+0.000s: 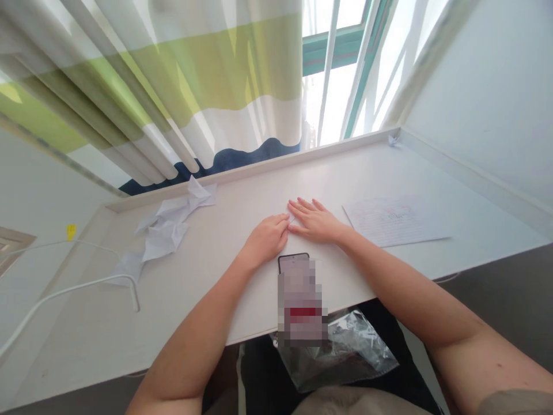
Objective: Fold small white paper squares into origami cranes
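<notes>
Two bare hands work at one white desk [345,167], the largest item in view; the phone [301,297] on its near edge serves as the reference for all positions below.

Curtain [194,75]: striped, hanging past the desk's far edge, beyond and left of the phone.

Plastic bag [354,351]: clear, on the person's lap, nearer than the phone and extending to its right.

Folded papers [164,239]: white, in a loose, overlapping group, beyond the phone and well to its left.

Printed sheet [395,219]: flat, beyond the phone and to its right, near the right forearm.

Phone: long axis pointing away from the person; its screen is pixelated and unreadable.

Right hand [314,220]: palm down, fingers extended and spread, beyond the phone and slightly right.

Left hand [270,235]: fingers bent and close together, just beyond the phone and to its left. Whether they pinch or only press cannot be determined.

Paper piece [292,218]: white, directly beyond the phone's top end, largely covered. Its visible part lies between the left fingertips and the right thumb and index finger, touching both hands; neither is nearer. Its long axis cannot be determined.
</notes>
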{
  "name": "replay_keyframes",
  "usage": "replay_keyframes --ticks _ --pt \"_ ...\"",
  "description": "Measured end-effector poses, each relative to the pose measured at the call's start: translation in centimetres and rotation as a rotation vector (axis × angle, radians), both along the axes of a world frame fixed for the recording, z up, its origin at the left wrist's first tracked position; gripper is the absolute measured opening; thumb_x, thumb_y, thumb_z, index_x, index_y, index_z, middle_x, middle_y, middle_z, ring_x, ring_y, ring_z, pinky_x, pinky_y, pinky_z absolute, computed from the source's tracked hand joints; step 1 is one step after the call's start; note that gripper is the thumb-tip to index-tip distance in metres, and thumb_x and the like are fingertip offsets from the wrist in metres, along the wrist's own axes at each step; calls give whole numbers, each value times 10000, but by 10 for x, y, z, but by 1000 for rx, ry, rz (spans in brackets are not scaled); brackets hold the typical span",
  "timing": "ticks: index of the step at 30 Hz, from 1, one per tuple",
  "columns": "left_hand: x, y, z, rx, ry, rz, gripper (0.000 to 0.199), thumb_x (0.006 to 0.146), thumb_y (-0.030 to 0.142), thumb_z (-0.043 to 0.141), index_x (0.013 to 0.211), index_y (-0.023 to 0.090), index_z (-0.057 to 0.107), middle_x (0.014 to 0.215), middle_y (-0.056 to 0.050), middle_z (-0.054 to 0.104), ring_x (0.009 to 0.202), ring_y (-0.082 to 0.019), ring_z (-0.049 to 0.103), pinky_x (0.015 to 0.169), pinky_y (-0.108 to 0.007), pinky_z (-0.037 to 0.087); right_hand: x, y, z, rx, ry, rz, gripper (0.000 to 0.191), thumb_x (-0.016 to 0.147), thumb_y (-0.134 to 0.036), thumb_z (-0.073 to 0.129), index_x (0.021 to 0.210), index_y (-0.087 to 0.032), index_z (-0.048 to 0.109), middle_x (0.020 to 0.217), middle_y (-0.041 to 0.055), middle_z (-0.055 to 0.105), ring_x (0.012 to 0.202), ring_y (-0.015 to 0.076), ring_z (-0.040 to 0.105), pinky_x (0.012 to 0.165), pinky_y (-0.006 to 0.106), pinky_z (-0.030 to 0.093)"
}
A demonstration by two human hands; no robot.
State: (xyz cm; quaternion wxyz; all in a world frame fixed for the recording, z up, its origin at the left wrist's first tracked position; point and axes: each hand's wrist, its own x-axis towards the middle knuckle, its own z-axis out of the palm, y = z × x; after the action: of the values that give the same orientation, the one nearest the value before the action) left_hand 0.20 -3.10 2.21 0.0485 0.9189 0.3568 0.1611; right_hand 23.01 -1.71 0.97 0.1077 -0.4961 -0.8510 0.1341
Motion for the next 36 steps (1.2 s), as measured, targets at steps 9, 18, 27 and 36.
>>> replay_keyframes --ticks 9,18,27,36 --pt "3 -2 4 22 38 0 344 1064 225 522 1313 135 742 1501 -181 710 1432 -308 668 1255 -509 543 3 6 6 19 -2 -14 971 1016 -805 445 1778 -224 286 1859 82 229 1739 376 119 1414 588 112" --pt "-1 -2 3 5 20 -20 363 1073 252 516 1330 132 743 1489 -167 724 1423 -292 674 1232 -509 544 6 2 14 -8 -36 3 967 1009 -810 465 1779 -255 278 1868 77 188 1742 356 94 1413 582 107" --pt "1 -3 2 -22 -7 9 330 1061 235 550 1302 125 747 1458 -154 747 1431 -276 662 1243 -472 522 5 2 10 -1 -19 56 825 1048 -750 455 1748 -324 364 1867 51 209 1740 351 114 1405 598 142" --pt "-1 -6 6 -46 71 24 440 1091 285 494 1465 150 681 1554 -131 688 1504 -268 611 1269 -481 483 3 2 18 -69 -95 -39 967 1011 -819 416 1790 -274 238 1852 80 239 1728 391 156 1389 667 133"
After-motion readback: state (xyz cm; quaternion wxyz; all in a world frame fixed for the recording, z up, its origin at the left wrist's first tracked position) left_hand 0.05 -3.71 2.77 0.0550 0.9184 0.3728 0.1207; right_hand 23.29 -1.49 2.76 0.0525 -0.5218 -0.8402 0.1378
